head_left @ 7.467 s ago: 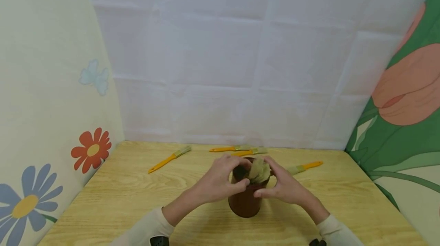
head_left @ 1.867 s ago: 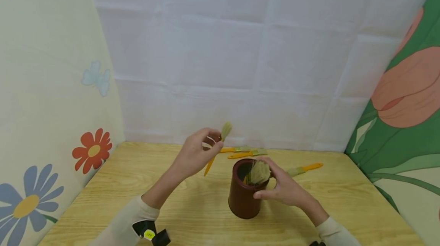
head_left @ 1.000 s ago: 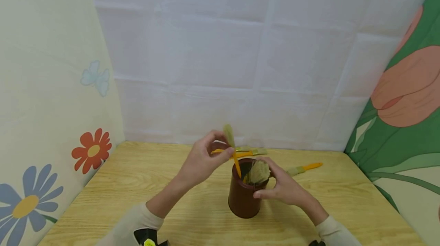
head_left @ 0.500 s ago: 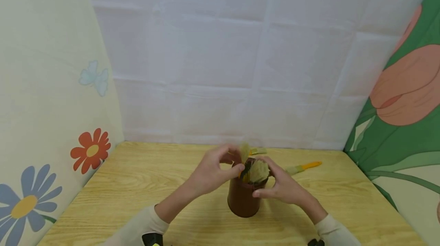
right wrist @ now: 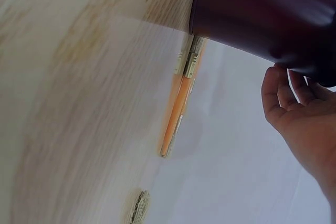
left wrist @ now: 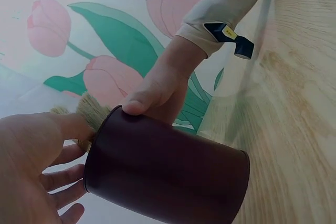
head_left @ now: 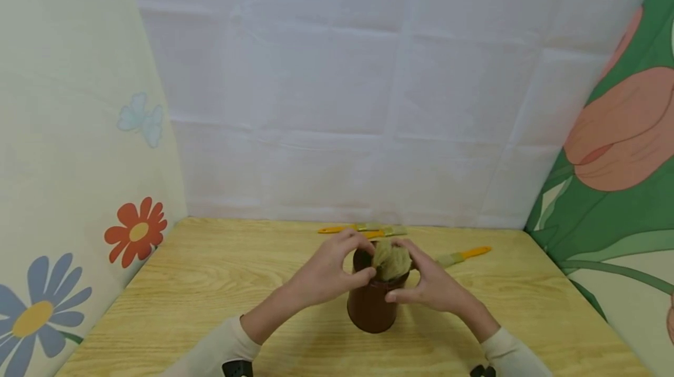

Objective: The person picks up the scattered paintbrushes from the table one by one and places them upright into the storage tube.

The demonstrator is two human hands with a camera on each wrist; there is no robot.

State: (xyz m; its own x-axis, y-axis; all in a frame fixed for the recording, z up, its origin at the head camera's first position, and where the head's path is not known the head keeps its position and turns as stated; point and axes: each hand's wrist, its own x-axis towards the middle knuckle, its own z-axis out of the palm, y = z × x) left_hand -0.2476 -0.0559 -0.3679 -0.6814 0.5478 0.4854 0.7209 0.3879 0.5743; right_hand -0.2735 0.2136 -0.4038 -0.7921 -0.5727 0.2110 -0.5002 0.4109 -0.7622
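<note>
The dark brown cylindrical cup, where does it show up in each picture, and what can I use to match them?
Head: dark brown cylindrical cup, below centre, slightly right.
Left wrist: cup, lower middle, rim end leftward.
Right wrist: cup, upper right, cut off by the edge.
Shared landmark: light wood-grain tabletop, at the cup's base end.
</note>
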